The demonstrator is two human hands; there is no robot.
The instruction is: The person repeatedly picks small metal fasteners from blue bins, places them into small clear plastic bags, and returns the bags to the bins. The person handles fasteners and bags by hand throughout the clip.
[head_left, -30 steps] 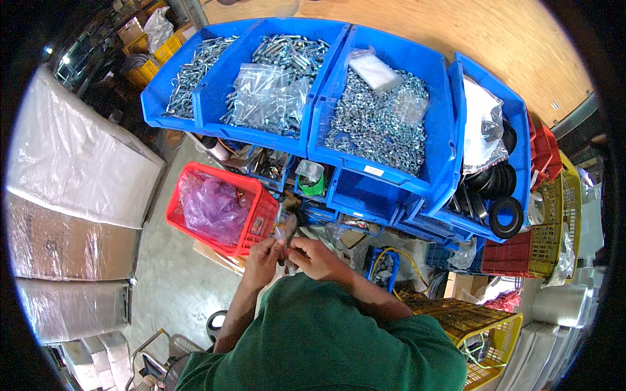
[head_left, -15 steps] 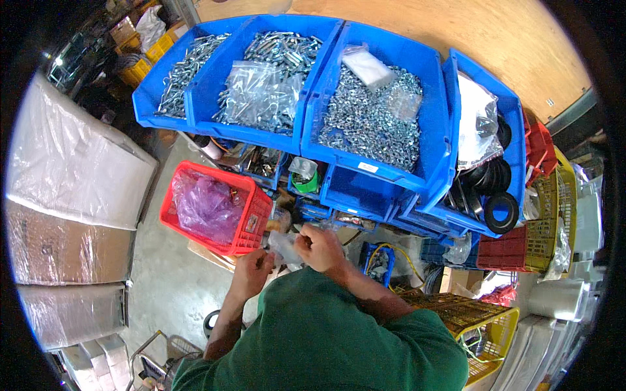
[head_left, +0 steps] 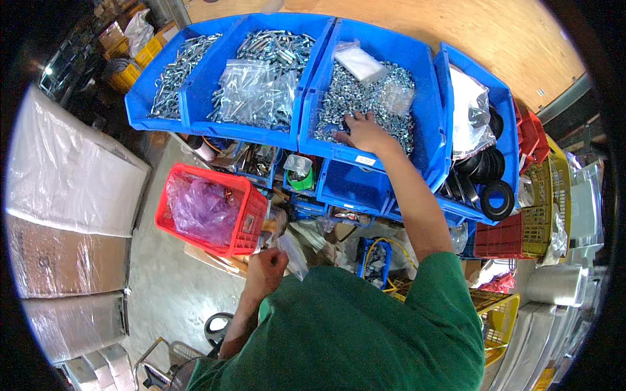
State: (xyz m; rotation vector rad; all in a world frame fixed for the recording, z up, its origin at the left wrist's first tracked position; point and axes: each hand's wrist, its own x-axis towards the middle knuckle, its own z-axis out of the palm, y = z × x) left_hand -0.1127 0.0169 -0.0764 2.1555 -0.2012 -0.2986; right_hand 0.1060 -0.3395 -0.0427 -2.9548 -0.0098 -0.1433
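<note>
My right hand (head_left: pixel 366 135) reaches into a blue bin (head_left: pixel 424 75) with its fingers spread over a heap of small shiny metal fasteners (head_left: pixel 331 98); their exact kind is too small to tell. In front of my body, my left hand (head_left: pixel 266 270) is closed on the edge of a small clear plastic bag (head_left: pixel 293 256), which hangs slanting to the right of my fingers. A folded white packet (head_left: pixel 360 62) and a clear bag (head_left: pixel 398 99) lie on the fasteners beyond my right hand.
Blue bins to the left hold metal rods and hooks (head_left: pixel 186 72), with clear bags (head_left: pixel 248 91) on top. Black rubber rings (head_left: pixel 497 201) fill the right bin. A red basket (head_left: pixel 244 228) with a purple bag (head_left: pixel 202 212) stands left, near wrapped boxes (head_left: pixel 72 257).
My right hand has left the plastic bag and moved forward and right into the bin of fasteners, its fingers now spread. My left hand keeps the bag.
</note>
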